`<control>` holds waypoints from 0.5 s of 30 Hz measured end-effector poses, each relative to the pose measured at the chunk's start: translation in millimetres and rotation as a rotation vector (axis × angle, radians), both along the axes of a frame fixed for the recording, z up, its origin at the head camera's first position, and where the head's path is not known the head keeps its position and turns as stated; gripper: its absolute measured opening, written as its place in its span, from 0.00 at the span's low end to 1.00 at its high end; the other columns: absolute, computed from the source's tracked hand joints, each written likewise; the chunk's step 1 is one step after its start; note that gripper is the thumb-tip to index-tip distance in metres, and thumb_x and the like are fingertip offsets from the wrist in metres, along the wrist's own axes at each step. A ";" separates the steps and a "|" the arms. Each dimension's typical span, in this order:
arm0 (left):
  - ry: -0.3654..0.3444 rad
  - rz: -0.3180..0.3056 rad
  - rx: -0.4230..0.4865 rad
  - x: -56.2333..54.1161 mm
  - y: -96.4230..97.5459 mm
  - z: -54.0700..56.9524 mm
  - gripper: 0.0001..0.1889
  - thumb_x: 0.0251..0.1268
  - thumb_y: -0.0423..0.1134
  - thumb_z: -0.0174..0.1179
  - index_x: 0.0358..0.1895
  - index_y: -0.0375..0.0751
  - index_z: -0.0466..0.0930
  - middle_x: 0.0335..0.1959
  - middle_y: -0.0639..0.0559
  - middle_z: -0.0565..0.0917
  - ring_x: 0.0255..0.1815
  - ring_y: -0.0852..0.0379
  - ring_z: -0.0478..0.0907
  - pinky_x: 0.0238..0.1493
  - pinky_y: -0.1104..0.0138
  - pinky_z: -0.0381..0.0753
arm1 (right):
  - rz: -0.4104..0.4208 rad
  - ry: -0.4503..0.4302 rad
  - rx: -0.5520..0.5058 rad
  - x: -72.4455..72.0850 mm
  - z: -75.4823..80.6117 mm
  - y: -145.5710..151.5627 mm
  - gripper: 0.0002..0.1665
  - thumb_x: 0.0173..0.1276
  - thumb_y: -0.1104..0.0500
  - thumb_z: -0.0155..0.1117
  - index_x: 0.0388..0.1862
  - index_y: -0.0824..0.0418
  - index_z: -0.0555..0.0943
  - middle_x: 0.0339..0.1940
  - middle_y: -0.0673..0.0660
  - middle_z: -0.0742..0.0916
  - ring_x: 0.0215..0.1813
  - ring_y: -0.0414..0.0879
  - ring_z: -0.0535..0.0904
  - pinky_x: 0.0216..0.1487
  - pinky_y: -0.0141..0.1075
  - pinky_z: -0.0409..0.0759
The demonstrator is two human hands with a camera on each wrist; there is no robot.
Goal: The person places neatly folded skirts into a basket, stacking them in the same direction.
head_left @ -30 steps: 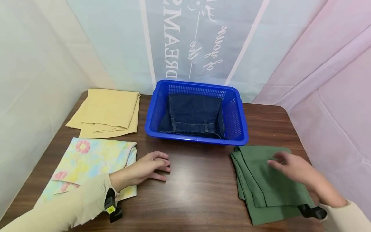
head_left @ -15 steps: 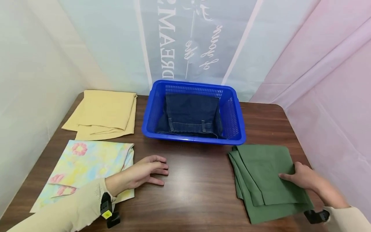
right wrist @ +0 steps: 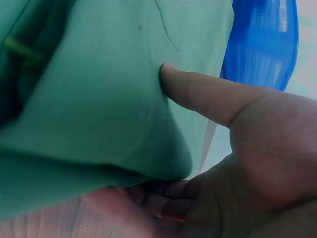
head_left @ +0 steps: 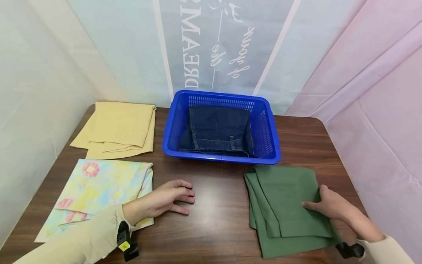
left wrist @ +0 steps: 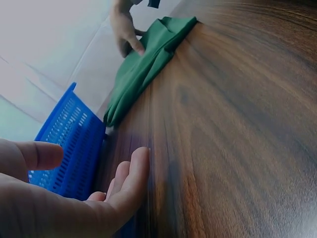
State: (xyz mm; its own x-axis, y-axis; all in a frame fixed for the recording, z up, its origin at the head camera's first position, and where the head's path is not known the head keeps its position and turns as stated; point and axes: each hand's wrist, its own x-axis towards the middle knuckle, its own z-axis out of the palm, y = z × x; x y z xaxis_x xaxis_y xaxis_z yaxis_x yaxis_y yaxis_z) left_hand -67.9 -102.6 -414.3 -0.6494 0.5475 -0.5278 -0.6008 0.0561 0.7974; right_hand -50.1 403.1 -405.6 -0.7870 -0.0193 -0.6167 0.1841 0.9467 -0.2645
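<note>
My right hand [head_left: 329, 202] pinches the right edge of a folded green garment [head_left: 287, 205]. In the right wrist view the thumb [right wrist: 198, 91] presses on top of the green fabric [right wrist: 114, 89], with the other fingers tucked beneath its edge. My left hand [head_left: 169, 198] is held over the table, fingers loosely spread and holding nothing, just right of a folded floral cloth [head_left: 105, 187]. The left wrist view shows the left hand [left wrist: 99, 198] with thumb and fingers apart, the blue basket behind it.
A blue plastic basket [head_left: 221, 157] stands at the back middle with folded dark jeans [head_left: 219, 124] inside. Folded yellow cloth [head_left: 122, 124] lies at the back left. Brown wood table [head_left: 211, 216] runs between the hands. Printed curtains [head_left: 132, 44] enclose the back and sides.
The right hand has come down to the green garment's right edge and taken hold of it. The garment has since slid left across the table. The left hand has hardly moved.
</note>
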 end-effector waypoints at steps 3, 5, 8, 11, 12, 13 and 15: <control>0.007 -0.009 0.000 1.0 3.4 -0.9 0.29 0.75 0.36 0.53 0.70 0.22 0.57 0.65 0.28 0.72 0.59 0.44 0.79 0.50 0.49 0.86 | 0.007 0.032 -0.018 -0.4 0.5 -18.9 0.64 0.70 0.35 0.65 0.62 0.94 0.52 0.55 0.91 0.70 0.58 0.80 0.72 0.49 0.59 0.80; 0.015 -0.017 0.000 1.4 5.5 -0.7 0.29 0.75 0.37 0.53 0.70 0.22 0.57 0.65 0.28 0.72 0.60 0.43 0.78 0.50 0.48 0.86 | 0.005 0.055 -0.043 -0.7 0.4 -31.2 0.60 0.71 0.36 0.64 0.62 0.92 0.55 0.54 0.88 0.73 0.56 0.77 0.75 0.47 0.57 0.81; 0.026 -0.028 0.001 1.7 8.0 -0.2 0.30 0.74 0.37 0.54 0.70 0.21 0.57 0.65 0.28 0.72 0.60 0.42 0.78 0.50 0.49 0.86 | -0.027 0.075 -0.114 1.0 -0.4 -49.2 0.53 0.73 0.39 0.64 0.63 0.87 0.59 0.50 0.79 0.79 0.50 0.68 0.81 0.43 0.52 0.83; 0.065 -0.043 -0.020 1.9 9.4 -0.4 0.29 0.73 0.35 0.54 0.69 0.20 0.57 0.63 0.29 0.73 0.58 0.43 0.78 0.49 0.50 0.87 | -0.072 0.089 -0.220 3.7 -0.7 -66.6 0.47 0.74 0.43 0.65 0.65 0.83 0.60 0.47 0.69 0.82 0.45 0.55 0.83 0.37 0.45 0.83; 0.079 -0.048 -0.031 2.0 9.6 -1.0 0.29 0.72 0.34 0.53 0.69 0.20 0.57 0.63 0.29 0.73 0.58 0.44 0.79 0.48 0.51 0.87 | -0.096 0.087 -0.265 4.8 -1.0 -72.3 0.46 0.74 0.44 0.65 0.66 0.82 0.61 0.46 0.66 0.83 0.43 0.52 0.83 0.35 0.44 0.83; 0.092 -0.050 -0.045 2.0 9.7 -1.3 0.29 0.72 0.33 0.54 0.69 0.19 0.58 0.62 0.29 0.74 0.57 0.44 0.79 0.48 0.51 0.87 | -0.121 0.083 -0.312 5.8 -1.0 -78.1 0.44 0.74 0.46 0.65 0.67 0.80 0.61 0.46 0.64 0.83 0.42 0.50 0.83 0.33 0.43 0.83; 0.120 -0.053 -0.076 2.1 9.9 -1.7 0.29 0.70 0.32 0.54 0.68 0.19 0.58 0.62 0.29 0.74 0.56 0.45 0.78 0.47 0.52 0.87 | -0.162 0.072 -0.391 7.7 -1.9 -88.2 0.43 0.74 0.47 0.66 0.69 0.78 0.61 0.47 0.63 0.83 0.43 0.49 0.83 0.33 0.43 0.84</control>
State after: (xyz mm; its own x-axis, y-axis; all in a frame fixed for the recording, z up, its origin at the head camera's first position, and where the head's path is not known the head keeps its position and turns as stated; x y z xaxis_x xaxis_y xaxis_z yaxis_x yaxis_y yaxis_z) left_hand -65.9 -92.7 -415.9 -0.6818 0.5441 -0.4890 -0.4958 0.1478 0.8558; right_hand -42.4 314.9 -407.4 -0.8399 -0.1130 -0.5309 0.2902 0.7331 -0.6152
